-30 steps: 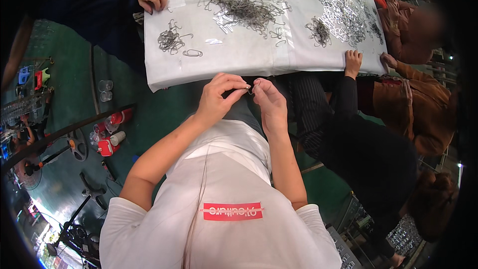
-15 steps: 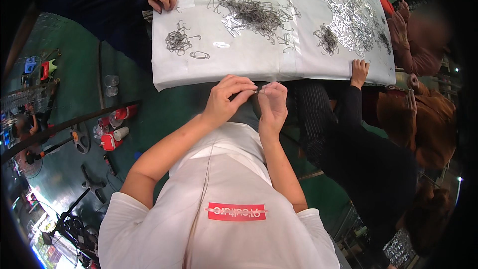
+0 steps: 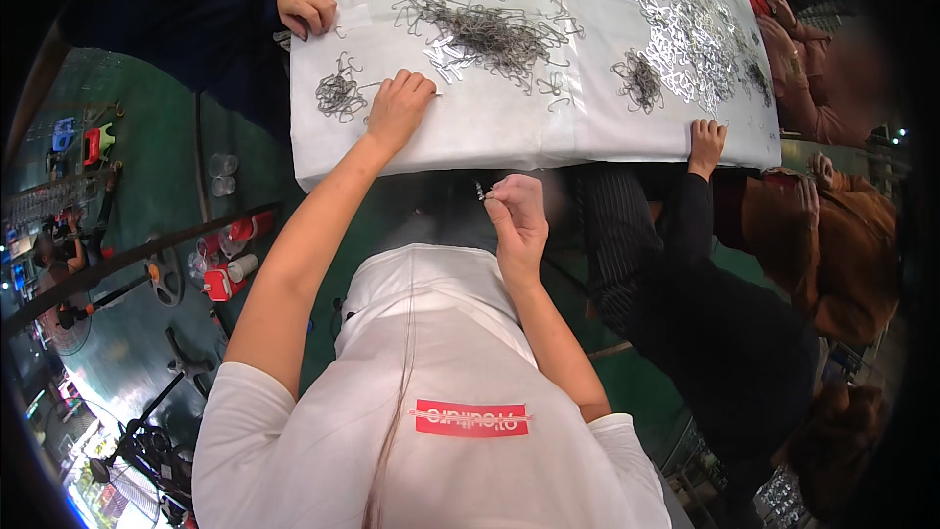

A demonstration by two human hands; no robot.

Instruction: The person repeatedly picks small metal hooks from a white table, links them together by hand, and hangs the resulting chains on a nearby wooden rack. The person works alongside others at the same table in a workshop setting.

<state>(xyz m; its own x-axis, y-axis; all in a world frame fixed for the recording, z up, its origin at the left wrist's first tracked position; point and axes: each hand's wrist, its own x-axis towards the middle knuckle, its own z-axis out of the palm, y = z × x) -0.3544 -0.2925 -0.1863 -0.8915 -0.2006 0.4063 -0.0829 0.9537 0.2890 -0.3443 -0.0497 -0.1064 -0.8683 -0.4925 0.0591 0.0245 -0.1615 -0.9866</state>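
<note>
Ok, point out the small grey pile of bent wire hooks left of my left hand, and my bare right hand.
Small grey pile of bent wire hooks (image 3: 339,96), head view: its tangled middle.
Your bare right hand (image 3: 521,218), head view: the middle of the hand.

We see white lettering (image 3: 471,419) on a flat, bright red rectangular patch (image 3: 472,428), at the lower centre of the frame; the patch stands on the chest of a white short-sleeved fabric T-shirt (image 3: 441,362); the letters appear upside down to us, in a single row; a thin pale line (image 3: 534,417) runs across them and past the patch's edges.
</note>
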